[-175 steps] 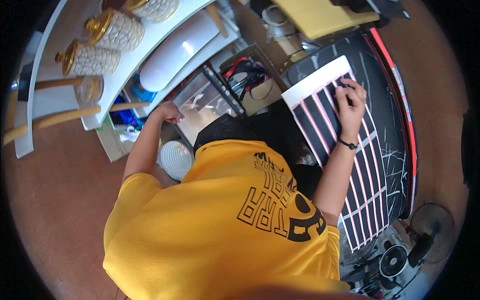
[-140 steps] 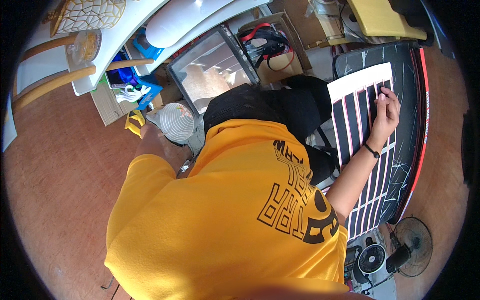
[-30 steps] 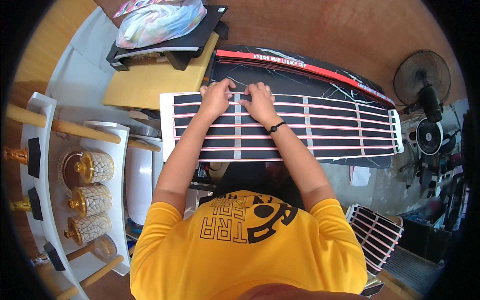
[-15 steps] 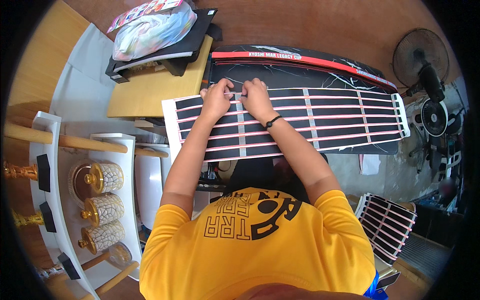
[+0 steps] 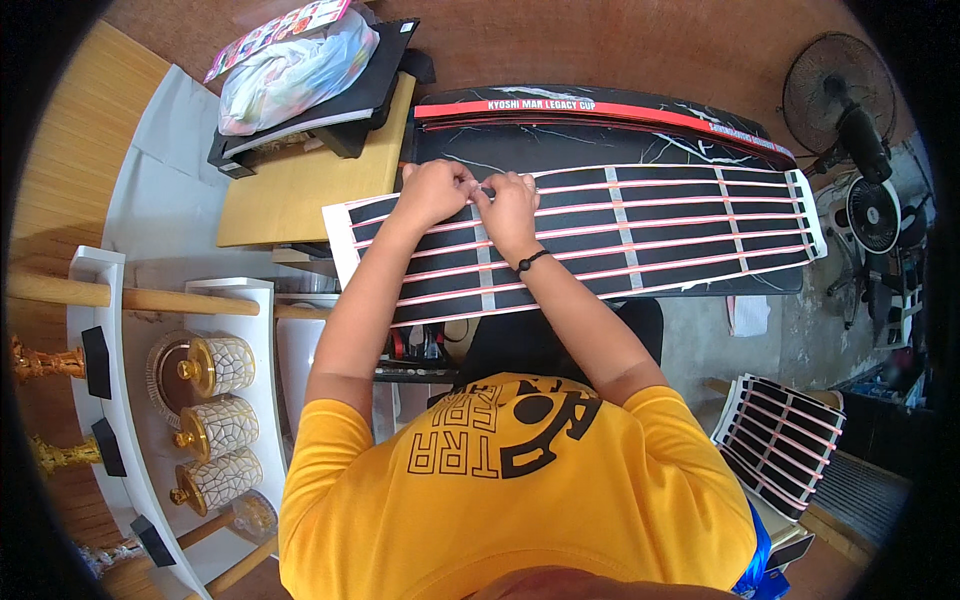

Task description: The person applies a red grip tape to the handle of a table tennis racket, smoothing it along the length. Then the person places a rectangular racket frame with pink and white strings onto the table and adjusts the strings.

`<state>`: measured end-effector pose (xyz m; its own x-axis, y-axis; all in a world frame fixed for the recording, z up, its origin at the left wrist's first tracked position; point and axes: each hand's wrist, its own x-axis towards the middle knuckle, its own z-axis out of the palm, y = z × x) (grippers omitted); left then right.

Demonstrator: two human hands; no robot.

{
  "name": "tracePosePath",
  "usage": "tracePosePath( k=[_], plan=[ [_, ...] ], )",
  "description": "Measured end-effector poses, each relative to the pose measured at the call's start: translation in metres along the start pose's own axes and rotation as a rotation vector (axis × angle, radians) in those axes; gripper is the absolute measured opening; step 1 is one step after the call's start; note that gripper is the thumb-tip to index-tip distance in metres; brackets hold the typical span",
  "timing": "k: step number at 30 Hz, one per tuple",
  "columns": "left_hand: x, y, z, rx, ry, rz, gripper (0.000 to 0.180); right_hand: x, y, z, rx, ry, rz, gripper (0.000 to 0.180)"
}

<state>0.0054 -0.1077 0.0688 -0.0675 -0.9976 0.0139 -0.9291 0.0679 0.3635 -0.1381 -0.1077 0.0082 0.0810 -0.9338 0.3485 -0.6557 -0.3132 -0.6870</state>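
A long sheet with black bands, separated by white strips with red lines, lies across the dark table in front of me. Greyish translucent tape bands cross it. My left hand is over the sheet's far edge, left of its middle, with thumb and fingers pinched together. Fingertip to fingertip with it, my right hand is also closed in a pinch, a black bracelet on its wrist. Whatever lies between the fingertips is too small to name; it sits beside the leftmost tape band.
Red printed strips lie along the back of the black marbled table. A wooden desk at left carries a black stand with a plastic bag. Fans stand right; shelves with gold-lidded jars are left. A second striped sheet lies lower right.
My hands have come together, the fingertips now meeting. The right hand's fingers have curled in further and the left hand has turned toward it. The view has shifted slightly.
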Motion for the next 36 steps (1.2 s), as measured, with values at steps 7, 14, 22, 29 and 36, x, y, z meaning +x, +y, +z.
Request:
tracePosePath(
  k=[7,14,22,29,36],
  plan=[
    [0.043,0.004,-0.023,0.126,-0.344,0.251,0.019,-0.002,0.012,0.005,0.088,0.002,-0.035,0.016],
    [0.064,0.02,-0.034,0.179,-0.564,0.289,0.024,-0.002,0.016,0.009,0.147,0.066,-0.046,0.013],
    [0.078,0.01,-0.023,0.048,-0.672,0.291,0.018,-0.002,0.015,0.009,0.193,0.086,-0.067,0.012],
    [0.08,-0.002,-0.016,-0.077,-0.725,0.147,0.015,-0.002,0.015,0.012,0.168,0.106,-0.118,0.012],
    [0.083,-0.024,-0.009,-0.043,-0.562,0.188,0.017,-0.004,0.014,0.008,0.208,0.115,-0.166,0.011]
  ],
)
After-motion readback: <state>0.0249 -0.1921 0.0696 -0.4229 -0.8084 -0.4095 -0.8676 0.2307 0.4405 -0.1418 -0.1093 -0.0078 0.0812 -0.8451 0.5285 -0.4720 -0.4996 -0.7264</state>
